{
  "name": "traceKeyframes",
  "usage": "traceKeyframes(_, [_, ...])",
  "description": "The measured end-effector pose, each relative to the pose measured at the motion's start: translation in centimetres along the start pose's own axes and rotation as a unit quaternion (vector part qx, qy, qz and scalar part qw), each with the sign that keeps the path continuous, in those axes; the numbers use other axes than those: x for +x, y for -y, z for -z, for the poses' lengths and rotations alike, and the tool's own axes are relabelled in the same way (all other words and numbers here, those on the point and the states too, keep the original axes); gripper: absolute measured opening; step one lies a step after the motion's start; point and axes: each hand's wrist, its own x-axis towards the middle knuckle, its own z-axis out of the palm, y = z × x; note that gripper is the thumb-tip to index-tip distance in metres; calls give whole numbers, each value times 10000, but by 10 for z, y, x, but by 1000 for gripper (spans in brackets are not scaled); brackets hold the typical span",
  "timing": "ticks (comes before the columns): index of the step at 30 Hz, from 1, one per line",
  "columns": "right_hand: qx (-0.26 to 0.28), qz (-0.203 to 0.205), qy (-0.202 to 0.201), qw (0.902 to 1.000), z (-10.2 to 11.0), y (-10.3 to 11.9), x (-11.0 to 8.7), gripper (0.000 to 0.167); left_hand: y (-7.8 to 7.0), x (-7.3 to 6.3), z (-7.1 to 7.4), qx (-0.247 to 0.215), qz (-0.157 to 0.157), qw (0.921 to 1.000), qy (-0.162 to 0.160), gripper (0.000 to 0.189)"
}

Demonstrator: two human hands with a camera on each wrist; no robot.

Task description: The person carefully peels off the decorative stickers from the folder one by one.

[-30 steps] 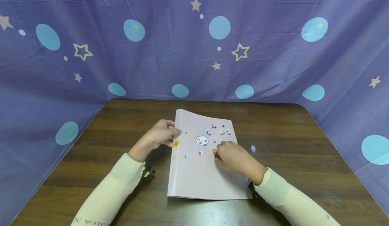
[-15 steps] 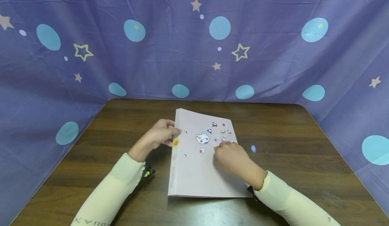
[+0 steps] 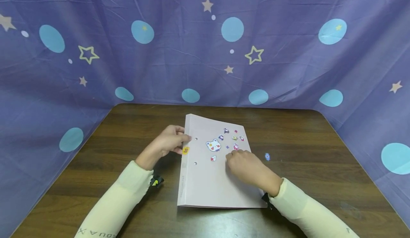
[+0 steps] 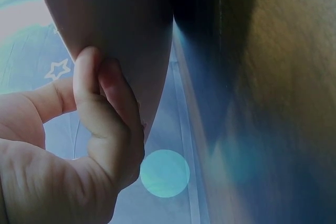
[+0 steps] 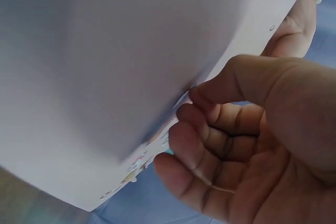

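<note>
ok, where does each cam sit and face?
Head: worn on head, facing forward-down at the stickered binder; sleeves, left hand, right hand show.
Left wrist: worn there, facing the left hand gripping the binder.
Right wrist: worn there, facing the binder and curled right hand; left hand beyond.
Head and right wrist share both hands.

Room over tabletop (image 3: 304, 138) at right, left hand (image 3: 169, 140) blocking folder (image 3: 217, 190) at left edge, right hand (image 3: 246, 166) at middle

Brown table (image 3: 304, 135) bears 1 folder (image 3: 208, 188) and, probably, 1 blue sticker (image 3: 267, 157).
</note>
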Motion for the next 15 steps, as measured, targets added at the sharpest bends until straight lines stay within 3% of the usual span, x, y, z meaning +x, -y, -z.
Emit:
traceKeyframes(8, [923, -300, 662, 9931, 3, -10, 4, 8, 0, 0, 1, -1, -7, 10000, -14, 42])
traceKeyframes(15, [872, -405, 704, 9929, 4, -22, 5, 16, -1, 0, 0, -5, -4, 10000, -25, 42])
